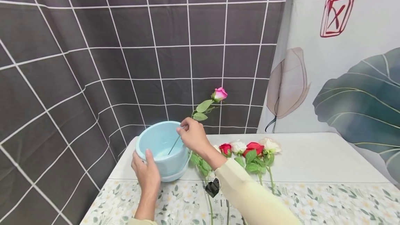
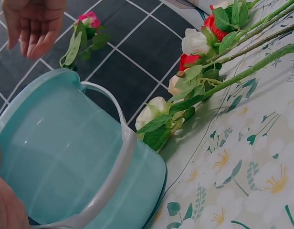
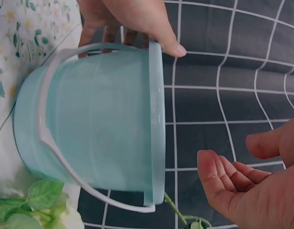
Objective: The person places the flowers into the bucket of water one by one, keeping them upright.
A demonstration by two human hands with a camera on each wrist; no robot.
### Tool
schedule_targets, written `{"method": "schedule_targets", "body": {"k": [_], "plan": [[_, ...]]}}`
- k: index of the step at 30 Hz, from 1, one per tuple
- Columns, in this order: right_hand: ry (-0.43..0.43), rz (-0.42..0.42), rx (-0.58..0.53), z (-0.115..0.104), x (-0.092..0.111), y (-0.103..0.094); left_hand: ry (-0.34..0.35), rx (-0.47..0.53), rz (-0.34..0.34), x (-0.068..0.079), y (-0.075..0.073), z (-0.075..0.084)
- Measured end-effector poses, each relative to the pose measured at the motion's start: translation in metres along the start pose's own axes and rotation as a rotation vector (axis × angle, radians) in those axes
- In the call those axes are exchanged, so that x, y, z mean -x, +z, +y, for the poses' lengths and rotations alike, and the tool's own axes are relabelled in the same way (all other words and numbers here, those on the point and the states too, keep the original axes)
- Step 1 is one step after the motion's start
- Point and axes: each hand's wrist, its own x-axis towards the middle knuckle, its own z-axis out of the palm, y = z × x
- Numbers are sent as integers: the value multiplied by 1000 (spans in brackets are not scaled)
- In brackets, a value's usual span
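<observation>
A light blue bucket point(image 1: 178, 164) with a pale handle point(image 3: 45, 129) stands toward the table's left side. My left hand point(image 1: 146, 171) holds its near left side, thumb by the rim. Inside the bucket stands the stem of a pink rose point(image 1: 220, 94), leaning on the far right rim with its bloom and leaves outside. Above that rim is my right hand point(image 1: 194, 135), overlapping the stem in the head view. In the right wrist view the same hand point(image 3: 257, 183) is apart from the stem, its fingers loosely bent and holding nothing.
Right of the bucket lie several roses: red point(image 1: 253, 147), white point(image 1: 270, 145) and others, their stems toward the near edge. They rest on a table with a floral cloth point(image 1: 337, 200). Behind hangs a dark grid-patterned curtain point(image 1: 206, 61), with a leaf-print cloth point(image 1: 359, 103) to the right.
</observation>
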Motion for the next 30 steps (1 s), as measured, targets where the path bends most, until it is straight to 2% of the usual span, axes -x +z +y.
{"method": "schedule_targets", "body": {"k": [13,23,30], "plan": [[90,50,-105,18,7,-31,-9,-5,-7,0,0,2],[123,79,-54,29,15,-49,5,3,-9,0,1,0],[180,43,8,41,22,-67,-2,2,6,0,2,1]]}}
